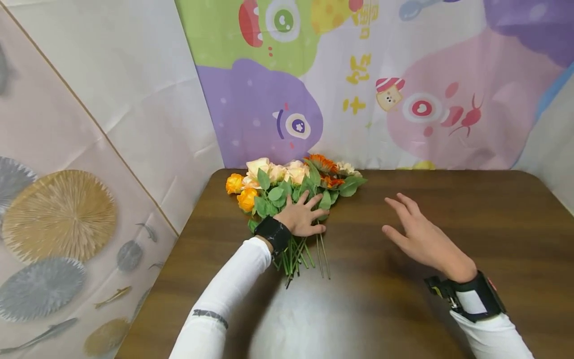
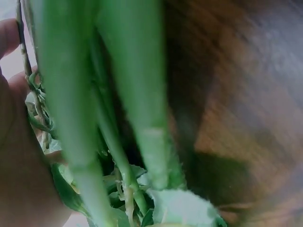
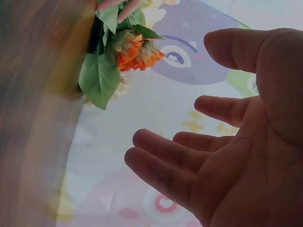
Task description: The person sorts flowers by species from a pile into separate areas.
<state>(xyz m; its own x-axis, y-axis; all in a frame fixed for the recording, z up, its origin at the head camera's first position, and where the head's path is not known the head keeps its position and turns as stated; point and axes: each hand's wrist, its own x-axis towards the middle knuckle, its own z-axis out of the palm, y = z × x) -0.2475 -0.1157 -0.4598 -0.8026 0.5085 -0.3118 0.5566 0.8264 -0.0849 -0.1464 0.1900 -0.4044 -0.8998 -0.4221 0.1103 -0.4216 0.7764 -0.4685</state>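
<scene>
A bunch of artificial flowers lies on the table, with peach roses (image 1: 297, 172), yellow-orange blooms (image 1: 247, 199) and rust-orange flowers (image 1: 322, 163) at the far end. Across its green leaves and stems rests my left hand (image 1: 301, 219), fingers spread. The green stems (image 1: 293, 257) stick out toward me below that hand; up close, thick blurred stems (image 2: 135, 90) fill the left wrist view beside the palm. My right hand (image 1: 423, 239) hovers off to the right of the bunch, fingers extended, holding nothing. In the right wrist view its fingers (image 3: 165, 175) are apart from the orange flowers (image 3: 135, 52).
The brown wooden table (image 1: 493, 224) extends to the right and toward me. Behind it hangs a cartoon-print cloth (image 1: 350, 134), close to the flower heads. A patterned panel (image 1: 148, 149) stands along the left side.
</scene>
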